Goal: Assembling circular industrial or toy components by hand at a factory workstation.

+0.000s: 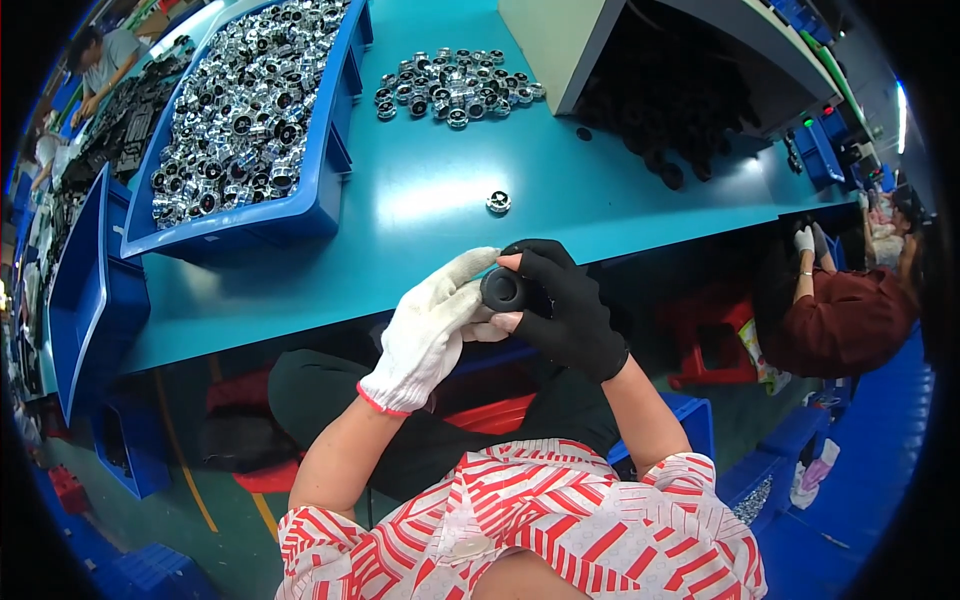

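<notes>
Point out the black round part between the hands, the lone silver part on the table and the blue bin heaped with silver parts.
Black round part (504,289): head view, middle of its visible face.
Lone silver part (498,202): head view, its visible middle.
Blue bin (262,230): head view, outside of its near wall.

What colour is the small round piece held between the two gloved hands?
The small round piece is black; the head view shows it best.
</notes>
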`<action>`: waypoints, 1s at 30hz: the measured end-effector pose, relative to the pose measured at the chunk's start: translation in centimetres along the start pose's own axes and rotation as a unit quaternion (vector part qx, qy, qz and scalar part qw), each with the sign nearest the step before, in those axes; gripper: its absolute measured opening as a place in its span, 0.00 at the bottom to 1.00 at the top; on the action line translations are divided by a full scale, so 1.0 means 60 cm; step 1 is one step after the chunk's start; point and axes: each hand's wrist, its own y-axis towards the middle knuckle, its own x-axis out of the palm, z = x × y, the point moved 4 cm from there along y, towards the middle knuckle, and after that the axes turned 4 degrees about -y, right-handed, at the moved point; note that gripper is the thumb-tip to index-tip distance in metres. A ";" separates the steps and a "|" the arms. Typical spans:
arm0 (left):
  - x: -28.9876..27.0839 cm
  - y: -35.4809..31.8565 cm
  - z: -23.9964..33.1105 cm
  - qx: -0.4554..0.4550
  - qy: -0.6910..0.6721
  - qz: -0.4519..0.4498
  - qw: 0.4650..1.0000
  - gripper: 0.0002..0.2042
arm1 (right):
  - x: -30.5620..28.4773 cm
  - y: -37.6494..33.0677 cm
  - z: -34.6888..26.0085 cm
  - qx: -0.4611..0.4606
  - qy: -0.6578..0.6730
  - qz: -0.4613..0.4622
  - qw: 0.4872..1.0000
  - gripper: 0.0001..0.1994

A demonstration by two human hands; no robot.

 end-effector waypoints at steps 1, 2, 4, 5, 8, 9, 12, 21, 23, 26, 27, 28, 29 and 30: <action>-0.003 0.001 0.000 0.005 0.009 0.006 1.000 0.25 | 0.000 0.000 0.002 0.001 0.001 0.005 1.000 0.27; -0.006 0.001 0.001 0.010 0.018 0.012 1.000 0.24 | 0.000 0.002 0.003 0.001 0.002 0.010 1.000 0.27; -0.010 0.002 -0.001 0.014 0.036 0.027 0.999 0.23 | 0.001 0.003 0.004 0.015 -0.013 -0.003 1.000 0.26; -0.012 0.003 0.000 0.019 0.054 0.041 0.997 0.21 | 0.002 0.004 0.004 0.028 -0.028 -0.014 0.999 0.25; -0.014 0.002 0.002 0.061 0.030 0.063 0.996 0.24 | 0.003 0.019 0.008 0.005 0.034 -0.055 0.998 0.21; -0.016 0.004 0.004 0.063 0.030 0.061 0.996 0.24 | -0.008 0.028 0.018 -0.001 0.030 -0.024 0.999 0.19; -0.028 0.004 0.009 0.063 0.020 0.086 0.994 0.25 | -0.029 0.068 0.036 0.026 -0.113 0.054 0.992 0.14; -0.037 0.004 0.013 0.074 -0.009 0.091 0.993 0.22 | -0.004 0.111 0.077 0.048 -0.262 0.037 0.963 0.12; -0.039 0.002 0.013 0.074 -0.021 0.099 0.992 0.21 | -0.008 0.097 0.057 0.037 -0.149 0.051 0.987 0.13; -0.040 -0.004 0.016 0.084 -0.017 0.109 0.990 0.21 | -0.004 0.069 0.025 0.041 0.042 0.030 0.998 0.16; -0.038 -0.004 0.017 0.094 -0.004 0.105 0.990 0.21 | -0.002 0.062 0.012 0.039 0.061 0.020 0.997 0.16; -0.037 -0.003 0.014 0.093 -0.003 0.105 0.990 0.21 | 0.002 0.057 -0.001 0.038 0.044 0.017 0.998 0.16; -0.036 -0.001 0.011 0.094 -0.008 0.098 0.991 0.21 | 0.004 0.055 -0.010 0.033 0.015 0.011 0.999 0.16; -0.034 0.002 0.007 0.095 -0.014 0.091 0.991 0.21 | 0.005 0.053 -0.014 0.029 -0.014 0.004 0.999 0.17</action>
